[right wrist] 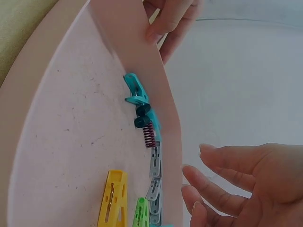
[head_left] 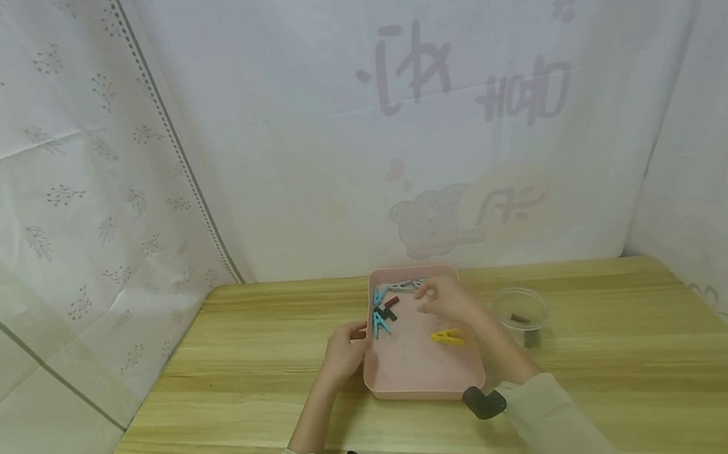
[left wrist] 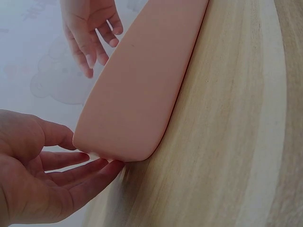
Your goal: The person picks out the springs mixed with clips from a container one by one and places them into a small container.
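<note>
At the tray (head_left: 420, 371), left side: my left hand (head_left: 345, 353) is gripping the rim, its fingers reaching round the edge.
Above the tray, far right part: my right hand (head_left: 453, 299) is hovering, fingers apart and loosely bent, holding nothing.
Tray: it is lying on the table (head_left: 235, 393), straight ahead of me.
Blue clips (head_left: 381, 323): two are lying along the left wall, one nearer me than the other.
Black bits (head_left: 387, 314): they are sitting between the blue clips.
Red spring (head_left: 392, 302): it is lying just beside the black bits.
Grey clips (head_left: 403, 286): they are lining the far wall.
Yellow clip (head_left: 446, 337): it is lying toward the right wall, nearer me than my right hand.
Green clip (right wrist: 141, 213): it is showing between the yellow clip and the grey clips in the right wrist view.
Tub (head_left: 508, 324): it is standing right of the tray, clear-walled, with a dark piece (head_left: 520, 318) showing inside.
Cloth (head_left: 304, 152): it is hanging behind the table.
</note>
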{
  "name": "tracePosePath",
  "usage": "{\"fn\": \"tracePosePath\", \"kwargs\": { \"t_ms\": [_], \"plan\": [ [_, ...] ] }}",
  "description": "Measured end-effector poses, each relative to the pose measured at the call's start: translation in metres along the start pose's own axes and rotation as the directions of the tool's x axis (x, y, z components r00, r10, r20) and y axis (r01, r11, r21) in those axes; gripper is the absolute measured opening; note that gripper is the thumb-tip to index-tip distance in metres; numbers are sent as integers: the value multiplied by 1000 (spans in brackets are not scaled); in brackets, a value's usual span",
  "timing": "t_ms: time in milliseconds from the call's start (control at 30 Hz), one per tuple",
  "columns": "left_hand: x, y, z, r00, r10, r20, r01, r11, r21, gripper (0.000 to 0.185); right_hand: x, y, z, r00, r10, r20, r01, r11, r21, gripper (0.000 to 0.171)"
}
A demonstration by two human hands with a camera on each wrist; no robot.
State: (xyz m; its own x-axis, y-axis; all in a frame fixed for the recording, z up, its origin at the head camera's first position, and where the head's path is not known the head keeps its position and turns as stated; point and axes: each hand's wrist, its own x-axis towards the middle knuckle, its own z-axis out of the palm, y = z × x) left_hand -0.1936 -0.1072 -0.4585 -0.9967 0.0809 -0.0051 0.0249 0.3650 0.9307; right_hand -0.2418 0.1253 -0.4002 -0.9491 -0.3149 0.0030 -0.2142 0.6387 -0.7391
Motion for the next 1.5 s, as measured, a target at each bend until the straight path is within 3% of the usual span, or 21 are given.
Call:
{"fn": "tracePosePath", "kwargs": {
  "t_ms": [1500],
  "plan": [
    [1, -2, 0, 999, 42, 0, -42, 998, 36, 41, 20, -4, 21, 994, 80, 76, -80, 997, -2, 27]
  ]
}}
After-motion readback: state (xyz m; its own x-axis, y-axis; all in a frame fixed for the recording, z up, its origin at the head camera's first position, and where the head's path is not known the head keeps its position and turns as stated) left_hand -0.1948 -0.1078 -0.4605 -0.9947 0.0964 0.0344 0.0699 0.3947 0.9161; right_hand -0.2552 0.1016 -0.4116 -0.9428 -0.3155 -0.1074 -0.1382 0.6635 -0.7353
